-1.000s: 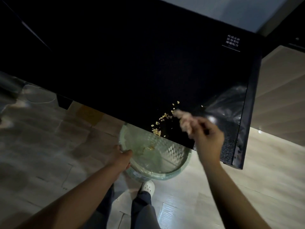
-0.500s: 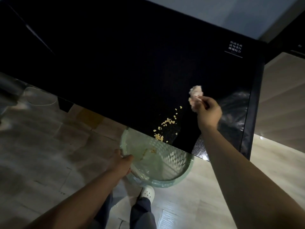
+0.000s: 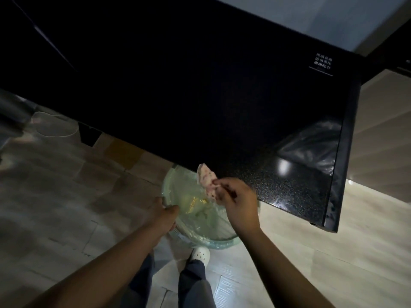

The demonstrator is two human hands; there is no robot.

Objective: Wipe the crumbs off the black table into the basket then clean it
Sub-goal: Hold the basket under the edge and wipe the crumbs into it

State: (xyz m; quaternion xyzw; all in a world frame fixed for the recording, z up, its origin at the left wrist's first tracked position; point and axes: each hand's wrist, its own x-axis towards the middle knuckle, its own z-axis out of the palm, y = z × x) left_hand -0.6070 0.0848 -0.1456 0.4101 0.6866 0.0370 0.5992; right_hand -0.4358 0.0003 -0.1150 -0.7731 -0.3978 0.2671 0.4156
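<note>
Dim light falls across pale wood-look floor (image 3: 289, 258) and a glossy black table (image 3: 200, 96) that fills the upper part of the head view, its speckled near corner catching a bright glint and a small block of white printed characters (image 3: 322, 62) showing near its far right edge. Below the table's front edge, a person holds a round, pale green basket (image 3: 224, 240) lined with thin clear plastic. The left hand (image 3: 163, 215) is clenched on the basket's left rim, thumb hooked over the edge, keeping it tucked partly under the table's lip. The right hand (image 3: 235, 201) pinches a crumpled pinkish-white cloth (image 3: 208, 181) between thumb and fingers; the cloth hangs right at the table edge, above the basket's open mouth. A small scatter of yellow crumbs (image 3: 193, 202) lies inside the basket on the liner, just left of the cloth. The stretch of table near the cloth looks dark and bare, though the gloom makes fine specks hard to judge. Beneath the basket, dark trouser legs (image 3: 195, 285) and one white perforated clog (image 3: 200, 254) stand on the floor.
</note>
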